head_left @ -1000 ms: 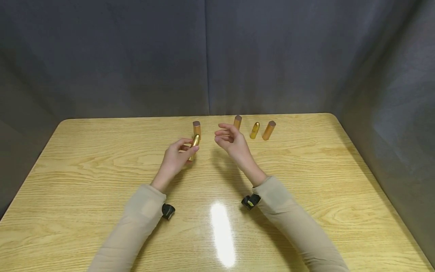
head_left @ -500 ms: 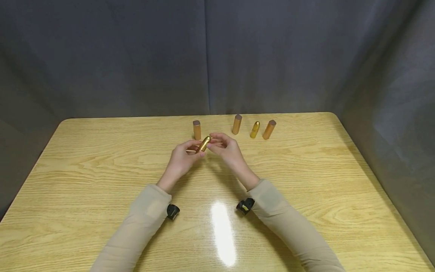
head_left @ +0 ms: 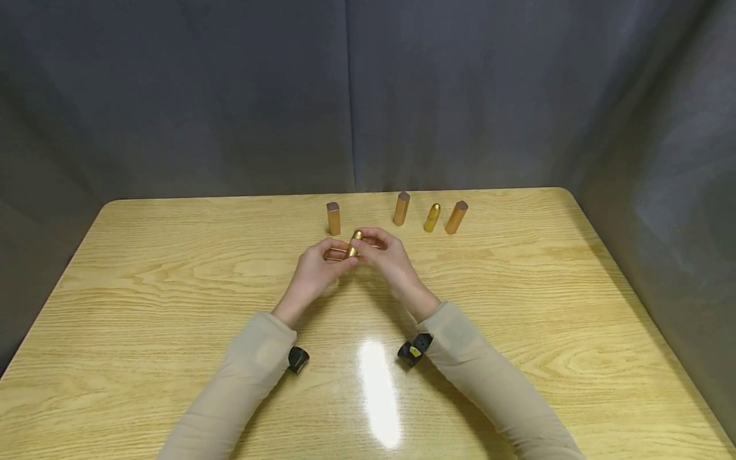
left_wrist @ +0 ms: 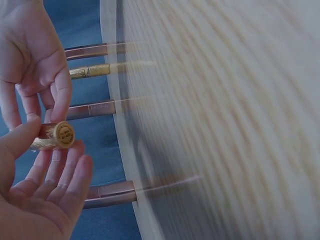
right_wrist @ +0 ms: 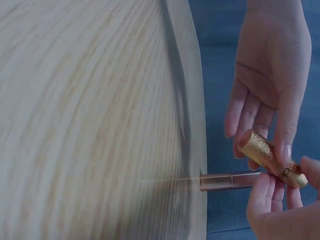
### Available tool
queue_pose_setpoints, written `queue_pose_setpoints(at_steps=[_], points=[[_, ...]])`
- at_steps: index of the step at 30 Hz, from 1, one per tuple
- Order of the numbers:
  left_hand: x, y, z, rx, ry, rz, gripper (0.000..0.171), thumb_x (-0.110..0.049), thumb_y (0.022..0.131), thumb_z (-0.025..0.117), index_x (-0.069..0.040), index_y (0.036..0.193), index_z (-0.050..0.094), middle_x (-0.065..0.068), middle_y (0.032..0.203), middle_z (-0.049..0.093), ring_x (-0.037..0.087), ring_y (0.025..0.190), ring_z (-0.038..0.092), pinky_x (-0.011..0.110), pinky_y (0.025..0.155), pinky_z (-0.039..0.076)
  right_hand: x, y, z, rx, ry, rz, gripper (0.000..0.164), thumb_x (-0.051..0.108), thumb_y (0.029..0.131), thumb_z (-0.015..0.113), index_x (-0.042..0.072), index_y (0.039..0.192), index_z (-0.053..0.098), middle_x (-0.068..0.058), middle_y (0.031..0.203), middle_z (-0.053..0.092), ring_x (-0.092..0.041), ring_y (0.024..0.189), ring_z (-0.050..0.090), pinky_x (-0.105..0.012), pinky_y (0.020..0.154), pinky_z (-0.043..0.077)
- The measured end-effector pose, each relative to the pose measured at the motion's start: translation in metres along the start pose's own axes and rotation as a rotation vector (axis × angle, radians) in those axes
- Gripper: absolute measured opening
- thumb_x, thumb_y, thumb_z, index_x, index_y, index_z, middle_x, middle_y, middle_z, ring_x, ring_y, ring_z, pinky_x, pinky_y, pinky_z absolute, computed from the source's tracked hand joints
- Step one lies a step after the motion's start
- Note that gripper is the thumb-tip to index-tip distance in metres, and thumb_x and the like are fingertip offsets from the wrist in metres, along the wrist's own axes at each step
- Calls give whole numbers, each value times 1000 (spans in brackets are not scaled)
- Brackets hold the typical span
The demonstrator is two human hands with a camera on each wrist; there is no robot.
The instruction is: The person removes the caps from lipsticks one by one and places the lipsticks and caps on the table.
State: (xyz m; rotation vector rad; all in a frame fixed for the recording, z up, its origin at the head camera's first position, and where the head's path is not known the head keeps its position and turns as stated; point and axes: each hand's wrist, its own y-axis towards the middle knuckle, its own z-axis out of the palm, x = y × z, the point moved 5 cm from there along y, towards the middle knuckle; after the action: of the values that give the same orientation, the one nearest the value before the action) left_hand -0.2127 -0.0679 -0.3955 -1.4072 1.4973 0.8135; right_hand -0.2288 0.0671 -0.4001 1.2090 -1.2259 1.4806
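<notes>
Above the table, a gold lipstick tube [head_left: 354, 248] is held between both hands at a tilt. My left hand [head_left: 313, 271] pinches its lower part between thumb and fingers. The thumb and fingers of my right hand [head_left: 393, 262] pinch the upper, rounded end. In the left wrist view, the flat round base of the tube [left_wrist: 65, 135] faces the camera, with small print on it. Dark lettering shows near the right fingers on the tube [right_wrist: 265, 152] in the right wrist view.
Toward the table's far edge stand a copper-coloured tube [head_left: 333, 219], a second copper tube [head_left: 402, 209], another gold lipstick tube [head_left: 432, 218] and a third copper tube [head_left: 457, 218]. Behind the wooden table [head_left: 144, 281] hangs a dark curtain [head_left: 230, 96].
My left hand has carried the gold lipstick tube to the right. My right hand, earlier apart and holding nothing, has come in and taken hold of the tube's upper end.
</notes>
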Motion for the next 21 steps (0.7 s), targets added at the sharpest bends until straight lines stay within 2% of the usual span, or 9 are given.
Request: queue_pose_setpoints(at_steps=[4, 8, 12, 16, 21], points=[[0, 0, 2, -3, -22, -1, 36, -16, 89, 68, 2, 118, 59, 21, 115, 64, 31, 103, 66, 27, 76, 56, 1, -1, 1, 6, -31, -32, 32, 8, 92, 60, -4, 122, 54, -2, 102, 56, -6, 88, 56, -27, 83, 55], [0, 1, 4, 4, -42, 10, 34, -16, 90, 67, 2, 117, 59, 21, 113, 64, 29, 102, 66, 24, 76, 55, 1, -2, -1, -23, -27, -42, 29, 8, 91, 62, -4, 117, 57, -1, 99, 58, -6, 85, 57, -20, 77, 53], [-1, 0, 6, 31, -52, 33, 31, -15, 91, 66, 2, 116, 58, 20, 115, 63, 29, 102, 66, 31, 79, 56, 1, -2, -4, -33, 14, -22, 29, 7, 90, 62, -4, 116, 57, 3, 93, 58, -5, 83, 57, -19, 76, 52], [-4, -1, 7, 67, -50, 58, 29, -15, 92, 64, 1, 116, 58, 20, 117, 62, 30, 100, 66, 41, 82, 56, 1, -2, -5, -1, 103, 18, 25, 5, 92, 58, -4, 115, 55, 6, 90, 59, -3, 82, 59, -18, 79, 52], [-8, -2, 6, 109, -66, 71, 29, -14, 93, 62, 1, 118, 57, 20, 120, 61, 31, 103, 65, 43, 84, 56, 1, -4, -7, 32, 170, 64, 15, 6, 93, 58, 4, 108, 56, 7, 89, 60, -4, 82, 61, -22, 85, 50]])
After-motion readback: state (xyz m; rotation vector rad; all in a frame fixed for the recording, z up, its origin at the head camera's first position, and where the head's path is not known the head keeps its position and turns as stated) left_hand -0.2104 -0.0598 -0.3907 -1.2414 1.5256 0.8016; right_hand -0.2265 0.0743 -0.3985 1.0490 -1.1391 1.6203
